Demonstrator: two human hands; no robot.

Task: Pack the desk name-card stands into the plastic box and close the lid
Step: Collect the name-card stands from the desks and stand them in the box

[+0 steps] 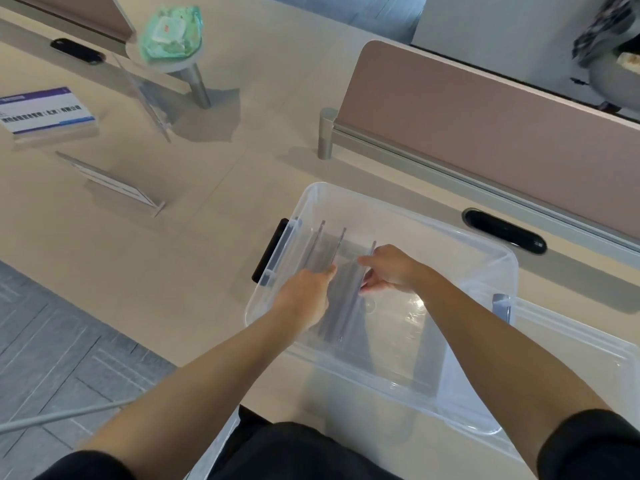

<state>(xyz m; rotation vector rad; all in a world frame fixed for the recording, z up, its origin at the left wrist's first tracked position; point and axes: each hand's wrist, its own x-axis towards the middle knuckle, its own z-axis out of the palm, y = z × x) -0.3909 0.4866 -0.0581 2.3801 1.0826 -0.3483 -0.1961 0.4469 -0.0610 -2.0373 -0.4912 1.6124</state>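
dark sleeves and two bare forearms reach from the near edge of the counter (207, 237) into the clear plastic box (512, 271), which sits by that near edge with its black latch (270, 251) facing the left edge. inside, against the latch-side wall, three clear name-card stands (337, 258) stand on edge in a row. the right hand (391, 268) has its fingers (372, 282) curled round the rightmost one, thumb over its top. the left hand (306, 292) lays its thumb against the middle one, but its fingers are hidden behind the hand, so i cannot tell whether they are clamped or apart. the step looks like squaring the row, and it seems best to press the stands flat together against the wall, so that room is left. three more wait toward the far left corner: a printed-card stand (48, 112), a leaning stand (114, 183) and a clear upright stand (149, 98). what seems to be the lid (588, 368) lies under the box toward the right edge.
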